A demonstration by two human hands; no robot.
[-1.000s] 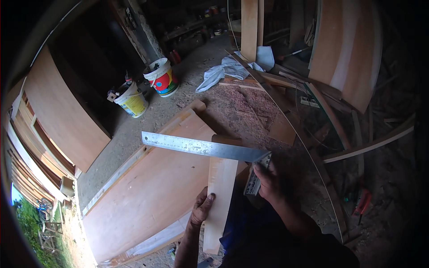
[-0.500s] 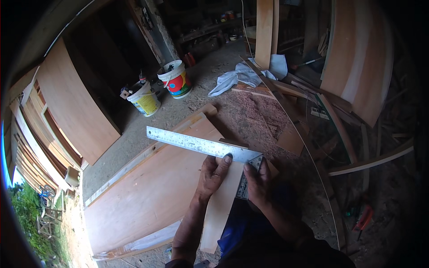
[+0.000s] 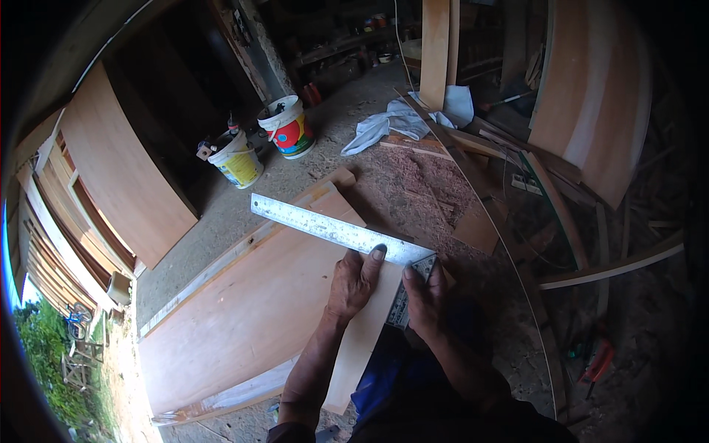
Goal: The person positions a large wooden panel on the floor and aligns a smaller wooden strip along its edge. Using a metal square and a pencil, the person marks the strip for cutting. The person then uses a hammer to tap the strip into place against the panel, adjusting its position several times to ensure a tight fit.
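Note:
A metal try square (image 3: 317, 223) lies with its long ruled blade across a narrow pale wooden board (image 3: 363, 336). My left hand (image 3: 354, 282) is closed around the board's left edge, its thumb pressed on the blade. The square's short stock sits along the board's right edge, gripped by my right hand (image 3: 424, 299), thumb on top near the corner. Fingers of both hands are partly hidden under the board. The board slants down toward my lap, above a large framed plywood panel (image 3: 236, 310) that lies beneath it.
Two paint buckets, one yellow and white (image 3: 238, 166) and one red and white (image 3: 288, 133), stand beyond the panel. Wood shavings (image 3: 417, 181) and a white cloth (image 3: 388, 125) lie on the floor. A long curved strip (image 3: 509, 255) runs past my right side, near a red-handled tool (image 3: 597, 360).
The blade's free end has swung slightly up and to the right, so it slants more steeply. The board's lower end has shifted left. Both hands keep their grip.

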